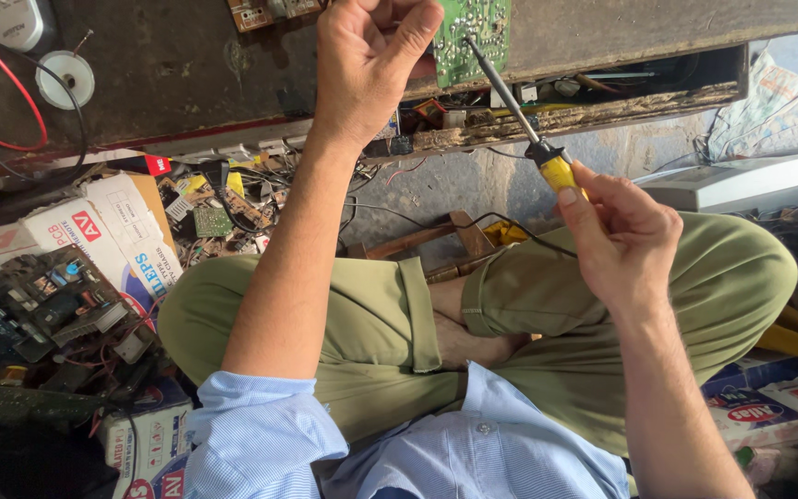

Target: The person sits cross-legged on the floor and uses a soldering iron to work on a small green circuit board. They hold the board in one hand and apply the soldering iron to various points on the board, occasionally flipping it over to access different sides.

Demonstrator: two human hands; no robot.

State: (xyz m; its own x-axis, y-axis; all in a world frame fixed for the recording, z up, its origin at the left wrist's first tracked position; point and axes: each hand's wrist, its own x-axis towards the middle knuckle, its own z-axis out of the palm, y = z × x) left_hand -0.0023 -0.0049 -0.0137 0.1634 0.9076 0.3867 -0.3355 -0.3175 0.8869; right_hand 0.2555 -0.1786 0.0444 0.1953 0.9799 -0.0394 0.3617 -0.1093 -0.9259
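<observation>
**Screwdriver tip on the green board**

Our left hand (367, 65) pinches the green board (469, 35) at its left edge, thumb (417, 23) pressed along the board's face and the other fingers curled into a loose fist behind it. That wrist bends up from a forearm that rises steeply from our lap, the blue sleeve (256, 430) rolled back at the elbow.

Our right hand (622, 238) grips the yellow handle of the screwdriver (515, 106), thumb on top near the black collar, fingers wrapped beneath. The metal shaft slants up and to the left, and its tip touches the lower part of the board. The right forearm comes in from the lower right, bare to the frame's edge.

The board is held up just before the bench (187, 74), whose splintered wooden front edge runs across the view. An open slot under the benchtop holds small parts and wire ends, too jumbled to tell apart.

Below our hands we sit cross-legged in olive trousers (371, 323). To our left a dark open chassis (48, 305) holds a populated circuit board with wires, and flat cartons (103, 231) lie beside it among loose scrap boards. A solder spool (65, 79) rests on the bench, with a red wire (11, 83) curving next to it.
</observation>
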